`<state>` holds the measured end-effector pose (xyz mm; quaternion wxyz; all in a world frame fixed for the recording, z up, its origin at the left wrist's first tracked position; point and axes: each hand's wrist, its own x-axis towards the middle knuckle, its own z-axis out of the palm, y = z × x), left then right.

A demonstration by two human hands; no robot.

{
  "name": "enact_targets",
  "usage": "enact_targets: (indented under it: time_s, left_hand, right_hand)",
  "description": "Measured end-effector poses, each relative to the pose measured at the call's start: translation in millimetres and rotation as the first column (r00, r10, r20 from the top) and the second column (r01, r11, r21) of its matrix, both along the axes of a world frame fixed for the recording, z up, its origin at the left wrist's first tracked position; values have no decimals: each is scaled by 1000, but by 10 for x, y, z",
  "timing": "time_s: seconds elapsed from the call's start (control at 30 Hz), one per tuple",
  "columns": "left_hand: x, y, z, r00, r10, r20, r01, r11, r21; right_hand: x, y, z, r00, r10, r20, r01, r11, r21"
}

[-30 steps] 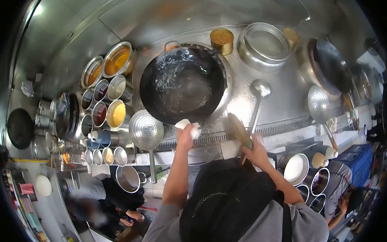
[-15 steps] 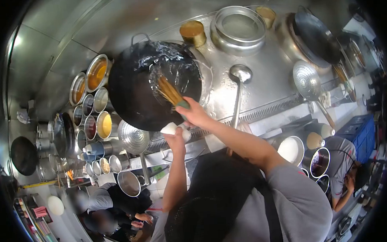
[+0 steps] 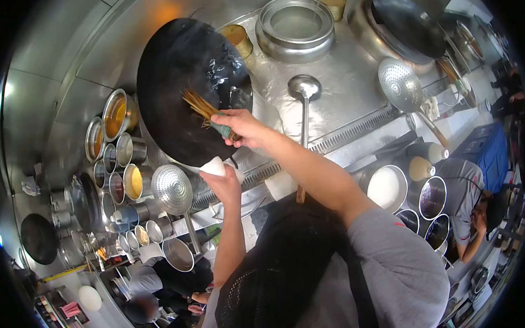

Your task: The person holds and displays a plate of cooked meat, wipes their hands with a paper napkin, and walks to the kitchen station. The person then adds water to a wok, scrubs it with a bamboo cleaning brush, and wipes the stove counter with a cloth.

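Observation:
A large black wok [image 3: 173, 103] is tilted up on the stove, with some water on its right side. My left hand [image 3: 224, 185] grips a white cloth [image 3: 215, 167] at the wok's near rim. In my right hand [image 3: 241, 127] is a bamboo brush [image 3: 201, 106], its bristles over the inside of the wok. A ladle [image 3: 304, 88] lies on the steel stove top [image 3: 278, 114] to the right. The perforated strainer [image 3: 172, 189] rests just left of my left hand.
Sauce pots [image 3: 137, 181] stand at the left. Behind are a steel pot [image 3: 296, 47] and a tin can [image 3: 237, 39]. A second strainer [image 3: 399, 84] and a black pan [image 3: 408, 26] are at the right. Co-workers are at lower left [image 3: 162, 280] and right [image 3: 462, 183].
My right hand has brought the brush from beside the ladle leftward over the wok. The wok has tipped up, with my left hand still at its rim. The view has shifted.

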<state>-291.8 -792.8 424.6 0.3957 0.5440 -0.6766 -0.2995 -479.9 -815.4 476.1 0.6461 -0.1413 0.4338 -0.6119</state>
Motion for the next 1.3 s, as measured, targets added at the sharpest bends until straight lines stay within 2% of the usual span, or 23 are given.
enact_targets:
  time_s: [0.17,0.33,0.4,0.47,0.53,0.57,0.6,0.63,0.67,0.7,0.73,0.77,0.83,0.9,0.93,0.97,1.0,1.07,1.1,1.13,1.2,1.27,1.3]
  left_hand:
    - [47,-67,-56,987,-66,145,94,976,-195]
    - [132,-168,-95,961,-116,251,163,970,-178]
    - [154,-235,-140,957,-124,263,179,964,-197]
    - [190,-300,-169,967,-141,210,186,960,-209]
    - [259,-389,-145,967,-161,196,196,965,-174]
    - [287,-430,-135,968,-173,183,200,969,-141]
    - [307,-471,-142,969,-170,179,196,971,-140]
    - [335,-513,-163,983,-161,83,167,983,-77]
    - [376,-548,-177,989,-144,-11,144,989,-12]
    - [415,-565,-179,990,-138,-13,138,990,-10]
    - [443,-569,-189,996,-87,-22,88,995,52]
    - [455,-576,-197,999,-36,-30,39,993,114]
    - [462,-612,-304,995,-26,-101,38,992,117]
    - [515,-686,-488,987,-8,-163,28,993,119]
    - [527,-746,-595,957,16,-291,63,964,259]
    - [589,-870,-699,905,72,-419,103,920,379]
    - [626,-925,-769,900,90,-426,86,922,377]
    - [734,-984,-929,861,129,-492,218,780,586]
    - [760,-976,-1145,828,173,-534,213,783,585]
    - [757,-971,-1054,790,234,-567,241,731,638]
    - [729,-963,-1124,780,208,-590,267,742,615]
    - [721,-916,-1008,732,245,-635,308,714,629]
    - [723,-934,-926,691,258,-675,362,684,633]
  right_hand:
    - [-396,326,219,989,62,135,-54,997,-64]
    - [-443,449,243,974,88,207,-70,993,-91]
    - [-229,445,275,999,-4,39,6,999,-36]
    - [60,462,141,984,9,-180,-18,999,-47]
    - [364,582,-143,905,21,-425,-109,977,-185]
    - [452,621,-426,903,22,-429,-111,977,-182]
    - [487,689,-773,668,-125,-734,-147,944,-294]
    - [448,777,-963,331,-294,-897,-227,898,-378]
    - [240,887,-1022,234,-57,-971,-292,948,-126]
    - [-53,972,-1079,122,186,-975,-330,934,137]
    - [-328,984,-1036,-40,351,-935,-212,912,351]
    - [-665,943,-864,-2,510,-860,-142,852,505]
    - [-1131,815,-859,-215,363,-907,128,931,343]
    - [-1191,695,-578,-212,151,-966,252,963,95]
    - [-1117,727,-451,-219,149,-964,239,966,95]
    - [-940,712,-311,-181,-104,-978,270,951,-151]
    - [-753,795,-243,-140,-348,-927,320,870,-375]
    - [-244,1034,-215,-16,-349,-937,394,859,-326]
    - [27,1184,-260,-6,-311,-950,411,866,-286]
    - [275,1327,-338,0,-275,-961,429,869,-249]
    - [693,1645,-597,0,-83,-997,427,901,-75]
    - [926,1929,-825,259,221,-940,304,905,297]
    - [942,1998,-969,247,222,-943,292,911,291]
